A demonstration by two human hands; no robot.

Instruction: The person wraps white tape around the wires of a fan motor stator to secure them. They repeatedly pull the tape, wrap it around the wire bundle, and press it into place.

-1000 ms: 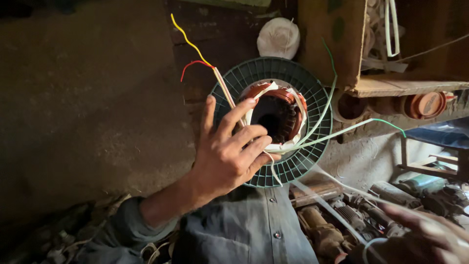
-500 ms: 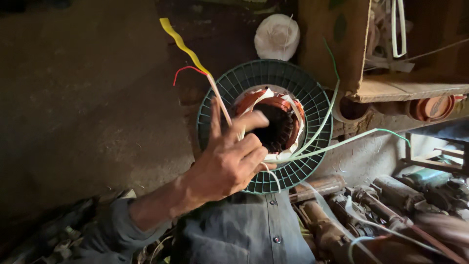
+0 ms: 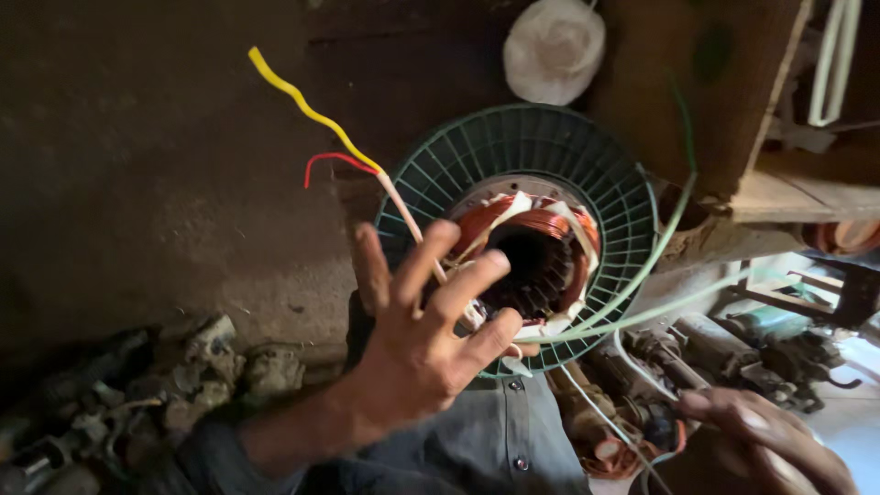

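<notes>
While splayed loose before the green stator (image 3: 605, 183), left hand (image 3: 423, 344); right hand (image 3: 770, 440) pinching pale wire (image 3: 605, 422).

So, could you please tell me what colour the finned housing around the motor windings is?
The finned housing is dark green, seen in the head view.

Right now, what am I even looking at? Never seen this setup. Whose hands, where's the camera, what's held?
There is no machine here: a person works with bare hands, and the single picture comes from a camera worn on their head, looking down. The left hand has its fingers spread against a green finned motor shell propped at their lap, touching the copper windings around its dark bore. A yellow wire and a red wire stick out to the upper left; pale green sleeved leads trail right. The right hand, blurred at the lower right, seems to pinch a thin lead. Motor parts lie on the ground.
</notes>
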